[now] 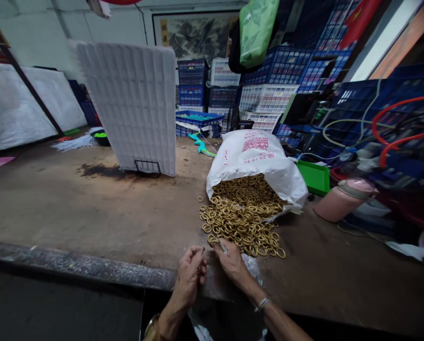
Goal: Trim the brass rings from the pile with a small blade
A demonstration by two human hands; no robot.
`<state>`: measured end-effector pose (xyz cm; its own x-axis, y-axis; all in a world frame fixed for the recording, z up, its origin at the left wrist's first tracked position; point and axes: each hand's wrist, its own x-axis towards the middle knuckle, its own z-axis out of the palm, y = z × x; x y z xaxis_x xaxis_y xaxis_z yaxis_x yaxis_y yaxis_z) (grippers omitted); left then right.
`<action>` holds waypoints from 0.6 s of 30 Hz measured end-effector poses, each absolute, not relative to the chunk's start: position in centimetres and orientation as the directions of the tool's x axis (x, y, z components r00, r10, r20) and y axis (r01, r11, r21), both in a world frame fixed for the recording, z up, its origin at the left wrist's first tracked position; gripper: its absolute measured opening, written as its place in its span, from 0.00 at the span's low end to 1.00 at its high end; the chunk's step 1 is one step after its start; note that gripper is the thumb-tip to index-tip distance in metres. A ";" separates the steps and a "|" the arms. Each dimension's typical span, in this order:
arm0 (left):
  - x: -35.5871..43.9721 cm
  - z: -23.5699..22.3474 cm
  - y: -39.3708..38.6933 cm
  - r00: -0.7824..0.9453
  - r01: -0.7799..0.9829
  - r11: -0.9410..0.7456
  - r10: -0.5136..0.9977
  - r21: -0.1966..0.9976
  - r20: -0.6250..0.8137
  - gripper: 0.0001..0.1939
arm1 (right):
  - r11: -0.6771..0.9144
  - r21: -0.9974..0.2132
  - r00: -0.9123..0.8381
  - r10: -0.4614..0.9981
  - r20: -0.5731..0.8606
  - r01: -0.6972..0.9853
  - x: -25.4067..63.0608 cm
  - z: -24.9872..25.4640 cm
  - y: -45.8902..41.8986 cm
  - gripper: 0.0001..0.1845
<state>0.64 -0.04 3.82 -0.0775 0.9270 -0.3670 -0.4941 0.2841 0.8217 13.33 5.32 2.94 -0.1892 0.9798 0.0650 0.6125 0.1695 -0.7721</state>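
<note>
Many gold-coloured rings (238, 227) spill in a heap from the mouth of a white woven sack (249, 154) lying on its side. At the heap's near edge, my right hand (233, 263) is closed around a small silvery tool (222, 246), mostly hidden by the fingers. Its fingertips reach a gold ring (212, 239); whether they grip it I cannot tell. Just to the left, my left hand (191, 269) is held above the table edge with its fingers pinched together. Whatever it may hold is hidden.
A tall white ribbed panel (137, 104) stands on the brown table (73, 208), in a black wire stand (147, 167). To the right are a pink bottle (345, 201) and a green tray (314, 177). Stacked crates (269, 99) fill the back.
</note>
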 end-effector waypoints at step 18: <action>1.1 4.5 0.6 -0.142 -0.051 -0.049 0.989 0.997 0.042 0.09 | -0.010 -0.919 -0.288 0.948 -0.133 0.393 13.6 2.6 4.6 0.19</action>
